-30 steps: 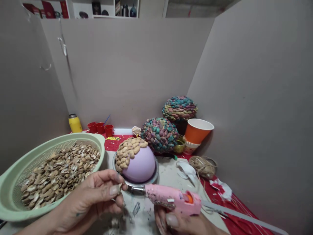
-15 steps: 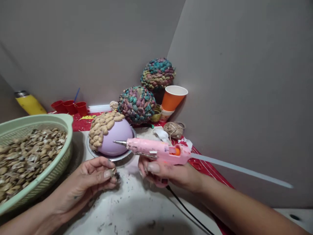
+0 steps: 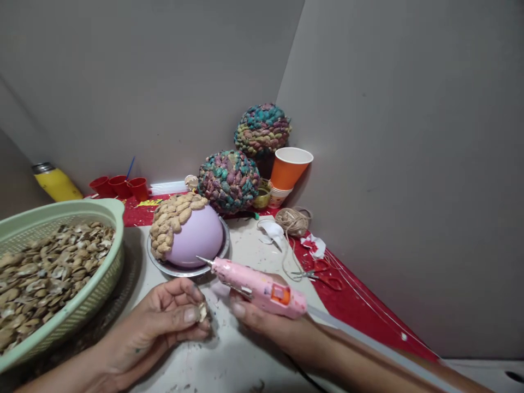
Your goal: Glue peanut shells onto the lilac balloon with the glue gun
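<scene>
While the left hand [image 3: 158,321] pinches a shell [image 3: 202,312], the right hand [image 3: 278,330] grips a glue gun [image 3: 248,281]. It's withdrawn, likely after gluing.

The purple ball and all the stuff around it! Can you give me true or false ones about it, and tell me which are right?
1. The right hand holds a pink glue gun. True.
2. Peanut shells cover the whole purple ball. False: much of the purple ball is bare.
3. The green basket is empty. False: the green basket holds lots of loose shells.
4. The left hand pinches a small shell piece. True.
5. The scissors have blue handles. False: the scissors' handles are red.
</scene>
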`<state>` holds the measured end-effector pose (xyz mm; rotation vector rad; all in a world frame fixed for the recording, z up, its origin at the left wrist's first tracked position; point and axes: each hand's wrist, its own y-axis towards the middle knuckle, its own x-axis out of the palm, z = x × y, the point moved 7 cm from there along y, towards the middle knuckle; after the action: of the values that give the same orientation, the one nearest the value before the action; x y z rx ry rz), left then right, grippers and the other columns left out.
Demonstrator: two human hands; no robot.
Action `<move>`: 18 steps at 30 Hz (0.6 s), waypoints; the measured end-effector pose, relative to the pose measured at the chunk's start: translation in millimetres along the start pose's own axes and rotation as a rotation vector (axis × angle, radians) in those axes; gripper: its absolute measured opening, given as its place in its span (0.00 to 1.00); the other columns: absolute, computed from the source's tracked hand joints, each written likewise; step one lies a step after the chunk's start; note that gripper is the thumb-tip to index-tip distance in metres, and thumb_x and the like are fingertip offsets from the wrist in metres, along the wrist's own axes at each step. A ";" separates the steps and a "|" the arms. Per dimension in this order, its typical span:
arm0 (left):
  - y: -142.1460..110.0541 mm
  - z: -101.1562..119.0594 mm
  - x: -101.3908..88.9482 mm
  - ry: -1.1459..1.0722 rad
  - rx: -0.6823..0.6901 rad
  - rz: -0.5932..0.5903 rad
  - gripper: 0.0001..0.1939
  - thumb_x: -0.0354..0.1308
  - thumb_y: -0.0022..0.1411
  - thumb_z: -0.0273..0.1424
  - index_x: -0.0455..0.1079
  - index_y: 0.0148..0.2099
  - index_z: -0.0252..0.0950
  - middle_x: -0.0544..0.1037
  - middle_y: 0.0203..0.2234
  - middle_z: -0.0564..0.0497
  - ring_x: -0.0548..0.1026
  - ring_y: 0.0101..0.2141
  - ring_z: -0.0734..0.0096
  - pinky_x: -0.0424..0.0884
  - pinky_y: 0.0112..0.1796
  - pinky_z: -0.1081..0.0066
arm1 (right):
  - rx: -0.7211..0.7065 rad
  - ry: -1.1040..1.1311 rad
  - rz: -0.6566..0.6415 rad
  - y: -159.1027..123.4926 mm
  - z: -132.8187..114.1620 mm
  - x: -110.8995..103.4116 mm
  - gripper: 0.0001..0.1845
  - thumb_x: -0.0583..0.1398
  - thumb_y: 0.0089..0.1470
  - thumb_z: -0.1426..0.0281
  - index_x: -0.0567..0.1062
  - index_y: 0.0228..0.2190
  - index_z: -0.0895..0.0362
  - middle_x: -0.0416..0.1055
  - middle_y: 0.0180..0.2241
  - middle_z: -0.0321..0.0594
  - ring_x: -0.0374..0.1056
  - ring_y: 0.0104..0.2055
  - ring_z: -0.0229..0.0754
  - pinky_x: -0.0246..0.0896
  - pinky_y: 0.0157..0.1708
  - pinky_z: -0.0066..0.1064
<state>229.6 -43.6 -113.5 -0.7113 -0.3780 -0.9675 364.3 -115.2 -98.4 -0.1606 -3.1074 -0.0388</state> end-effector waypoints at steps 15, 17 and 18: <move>0.4 -6.0 16.3 0.078 0.133 -0.043 0.08 0.69 0.53 0.28 0.73 0.33 0.34 0.79 0.28 0.50 0.75 0.31 0.73 0.69 0.38 0.72 | -0.012 0.069 0.057 -1.0 18.3 18.0 0.08 0.64 0.49 0.72 0.69 0.31 0.57 0.65 0.28 0.33 0.59 0.28 0.35 0.57 0.28 0.25; 0.2 -6.1 15.4 0.087 0.145 -0.020 0.08 0.70 0.53 0.28 0.73 0.33 0.35 0.79 0.28 0.52 0.75 0.31 0.73 0.69 0.37 0.73 | -0.028 0.027 0.075 -0.4 20.3 16.4 0.07 0.63 0.50 0.72 0.68 0.30 0.56 0.65 0.27 0.32 0.58 0.27 0.34 0.57 0.27 0.24; 0.2 -6.2 14.7 0.087 0.150 -0.007 0.08 0.70 0.52 0.27 0.73 0.33 0.35 0.78 0.27 0.52 0.75 0.30 0.74 0.69 0.37 0.73 | -0.034 0.015 0.080 -0.2 20.3 15.9 0.07 0.63 0.50 0.72 0.68 0.30 0.56 0.65 0.27 0.32 0.58 0.27 0.34 0.57 0.27 0.24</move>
<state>237.4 -56.8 -109.4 -0.5300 -0.3724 -0.9629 347.9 -113.2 -118.1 -0.2839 -3.0829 -0.0903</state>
